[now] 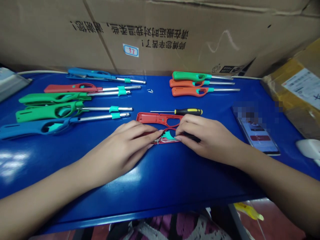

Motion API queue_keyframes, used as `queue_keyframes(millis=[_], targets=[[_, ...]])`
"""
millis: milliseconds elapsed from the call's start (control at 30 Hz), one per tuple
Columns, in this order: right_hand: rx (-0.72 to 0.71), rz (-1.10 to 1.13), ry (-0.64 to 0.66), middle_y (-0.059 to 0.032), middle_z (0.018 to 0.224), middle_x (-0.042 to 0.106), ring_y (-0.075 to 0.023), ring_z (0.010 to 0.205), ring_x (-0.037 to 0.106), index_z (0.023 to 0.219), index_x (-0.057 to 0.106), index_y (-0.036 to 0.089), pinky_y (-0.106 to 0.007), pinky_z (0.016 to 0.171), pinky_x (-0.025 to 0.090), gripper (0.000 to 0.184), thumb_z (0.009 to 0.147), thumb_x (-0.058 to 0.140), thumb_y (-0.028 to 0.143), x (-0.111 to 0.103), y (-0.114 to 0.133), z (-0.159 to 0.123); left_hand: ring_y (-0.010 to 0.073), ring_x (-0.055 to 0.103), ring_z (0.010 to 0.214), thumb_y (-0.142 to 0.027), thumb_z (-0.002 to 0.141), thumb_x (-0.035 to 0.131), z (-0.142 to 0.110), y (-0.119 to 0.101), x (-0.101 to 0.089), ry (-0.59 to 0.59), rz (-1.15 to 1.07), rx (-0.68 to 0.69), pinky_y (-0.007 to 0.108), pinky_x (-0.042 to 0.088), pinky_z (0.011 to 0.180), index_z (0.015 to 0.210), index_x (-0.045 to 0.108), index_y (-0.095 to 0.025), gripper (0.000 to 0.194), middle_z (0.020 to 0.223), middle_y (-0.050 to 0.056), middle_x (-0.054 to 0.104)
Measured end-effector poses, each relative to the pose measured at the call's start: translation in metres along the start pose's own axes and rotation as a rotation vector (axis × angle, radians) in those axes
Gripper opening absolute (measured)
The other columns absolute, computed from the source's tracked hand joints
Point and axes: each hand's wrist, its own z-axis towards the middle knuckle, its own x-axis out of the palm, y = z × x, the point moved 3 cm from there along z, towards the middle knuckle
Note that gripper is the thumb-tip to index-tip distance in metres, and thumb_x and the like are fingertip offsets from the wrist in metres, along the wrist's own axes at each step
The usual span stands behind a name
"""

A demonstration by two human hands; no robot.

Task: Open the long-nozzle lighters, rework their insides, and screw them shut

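An opened red gas lighter [165, 141] lies on the blue table, with a turquoise trigger [168, 135] and thin white wires inside its half-shell. My left hand [128, 143] is closed on its left part, thumb and fingertips pressed together by the trigger. From the other side my right hand [208, 136] grips the right part with bent fingers, which hide much of it. Just beyond lies the other red half-shell [148, 118], its right end partly behind my right fingers. A black and yellow screwdriver [188, 111] rests behind that.
Several blue, red and green lighters [47, 111] lie at the left; orange and green lighters [186, 90] lie at the back right. Tiny screws [150, 90] sit between them. A phone [260, 136] is at the right. A large cardboard box [155, 60] borders the back.
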Motion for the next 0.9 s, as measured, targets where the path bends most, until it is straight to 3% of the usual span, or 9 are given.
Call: queue_keyframes(millis=[267,400,467,633,800,900], targets=[[0.063,0.133,-0.086,-0.0044,0.105,0.069,-0.0195,0.096,0.067,0.100,0.069,0.021,-0.034,0.085,0.052,0.006,0.101,0.064,0.025,0.000,-0.003,0.002,0.0248,0.061,0.117,-0.019,0.109,0.051,0.001,-0.001,0.001,0.036,0.049,0.014,0.040,0.050,0.100,0.145,0.064,-0.023,0.039,0.138,0.010,0.068],[0.046,0.079,-0.189,-0.0082,0.114,0.067,-0.0212,0.101,0.067,0.113,0.072,0.023,-0.037,0.087,0.053,0.018,0.104,0.057,0.020,-0.003,-0.011,0.002,0.0247,0.062,0.116,-0.019,0.109,0.051,0.001,0.000,0.002,0.026,0.027,0.015,0.041,0.052,0.099,0.144,0.065,-0.026,0.038,0.136,0.009,0.070],[0.052,0.016,-0.177,-0.0090,0.117,0.065,-0.0221,0.102,0.067,0.116,0.073,0.023,-0.038,0.086,0.054,0.022,0.102,0.057,0.017,-0.002,-0.015,0.002,0.0230,0.062,0.118,-0.018,0.109,0.052,0.001,0.000,0.003,0.010,-0.013,0.021,0.039,0.052,0.102,0.144,0.064,-0.026,0.038,0.136,0.008,0.070],[0.118,0.025,-0.123,-0.0078,0.116,0.063,-0.0215,0.098,0.065,0.098,0.065,0.022,-0.037,0.086,0.053,0.005,0.097,0.063,0.017,-0.003,-0.019,0.003,0.0214,0.065,0.119,-0.022,0.107,0.058,0.002,-0.004,0.001,-0.035,-0.056,0.027,0.036,0.052,0.104,0.150,0.056,-0.021,0.042,0.135,0.010,0.071],[0.056,0.104,-0.255,-0.0053,0.100,0.066,-0.0170,0.082,0.059,0.098,0.060,0.022,-0.031,0.070,0.046,0.003,0.100,0.060,0.019,-0.013,-0.012,0.003,0.0274,0.064,0.124,-0.020,0.104,0.062,0.003,-0.002,-0.015,-0.184,0.107,0.015,0.044,0.051,0.109,0.148,0.058,-0.020,0.044,0.138,0.014,0.067],[0.133,0.242,-0.330,0.0011,0.078,0.061,-0.0118,0.062,0.049,0.095,0.064,0.021,-0.027,0.059,0.040,0.005,0.099,0.062,0.023,-0.017,-0.009,0.003,0.0330,0.061,0.127,-0.021,0.102,0.065,0.003,0.002,-0.025,-0.228,0.246,0.003,0.051,0.050,0.108,0.147,0.058,-0.021,0.046,0.144,0.017,0.063]])
